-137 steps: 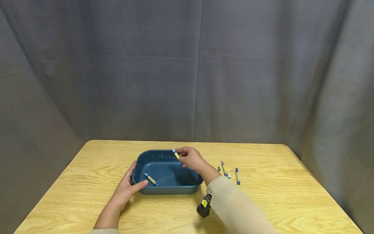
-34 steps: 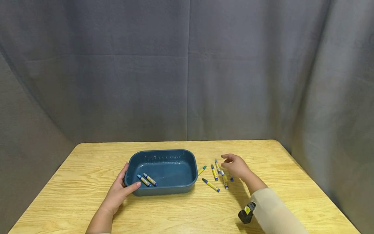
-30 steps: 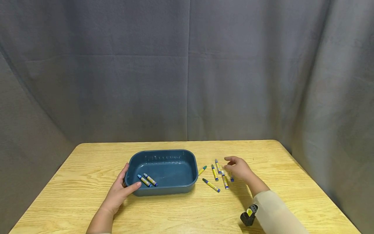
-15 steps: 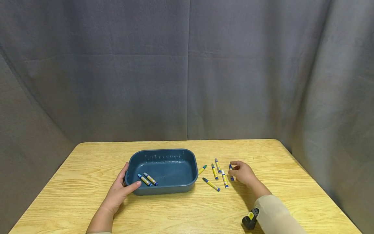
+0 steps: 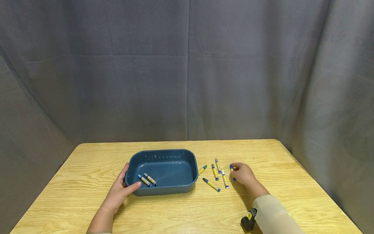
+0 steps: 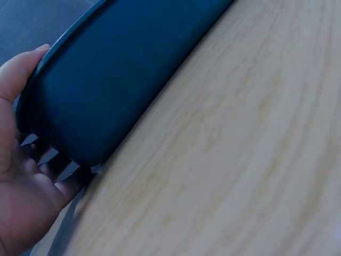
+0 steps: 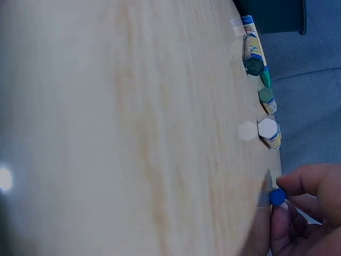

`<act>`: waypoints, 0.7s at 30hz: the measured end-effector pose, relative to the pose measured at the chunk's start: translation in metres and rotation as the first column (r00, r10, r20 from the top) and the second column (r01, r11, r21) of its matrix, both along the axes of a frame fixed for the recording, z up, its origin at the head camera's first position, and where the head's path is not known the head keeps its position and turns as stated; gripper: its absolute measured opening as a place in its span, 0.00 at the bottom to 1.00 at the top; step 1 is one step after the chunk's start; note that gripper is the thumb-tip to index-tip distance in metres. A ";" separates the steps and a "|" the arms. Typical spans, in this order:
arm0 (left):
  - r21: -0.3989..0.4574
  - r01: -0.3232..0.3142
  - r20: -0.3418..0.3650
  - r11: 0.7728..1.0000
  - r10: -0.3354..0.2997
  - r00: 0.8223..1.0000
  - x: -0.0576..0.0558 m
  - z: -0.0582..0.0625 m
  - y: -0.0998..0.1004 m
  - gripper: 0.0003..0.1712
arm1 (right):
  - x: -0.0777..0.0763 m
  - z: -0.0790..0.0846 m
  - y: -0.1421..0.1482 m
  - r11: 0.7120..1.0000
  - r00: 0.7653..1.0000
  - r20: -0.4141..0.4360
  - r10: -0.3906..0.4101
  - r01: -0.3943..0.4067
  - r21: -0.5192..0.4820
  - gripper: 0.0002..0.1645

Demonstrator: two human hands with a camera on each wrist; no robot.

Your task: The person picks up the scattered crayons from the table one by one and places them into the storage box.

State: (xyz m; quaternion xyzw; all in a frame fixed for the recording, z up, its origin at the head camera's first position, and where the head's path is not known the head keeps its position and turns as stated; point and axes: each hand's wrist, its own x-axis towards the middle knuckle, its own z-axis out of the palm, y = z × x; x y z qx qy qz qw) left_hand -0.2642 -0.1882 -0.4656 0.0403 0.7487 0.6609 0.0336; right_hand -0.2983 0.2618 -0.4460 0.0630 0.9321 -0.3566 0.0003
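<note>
My left hand grips the left end of a dark blue plastic basin, its thumb over the near rim and its fingers along the outer wall. Inside the basin lie two crayons, one light-blue-tipped and another beside it. My right hand pinches a blue crayon at the right of the loose crayons, low over the table. In the right wrist view, thumb and finger stand on either side of the blue crayon's round end; the palm hides part of it in the head view.
Between basin and right hand lie several crayons on the wooden table: a white one, a dark one, two more green-tipped ones, and another at the back. A grey curtain hangs behind the table.
Since the oldest frame a second crayon has come to lie in the basin. My right hand has moved from the basin to the right and down onto the blue crayon, its fingers closing. Left hand stays put.
</note>
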 end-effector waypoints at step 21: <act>0.020 0.014 -0.010 1.000 -0.014 1.000 -0.001 0.000 0.000 0.58 | -0.009 0.035 -0.019 0.962 0.998 -0.028 0.065 -0.070 -0.264 0.31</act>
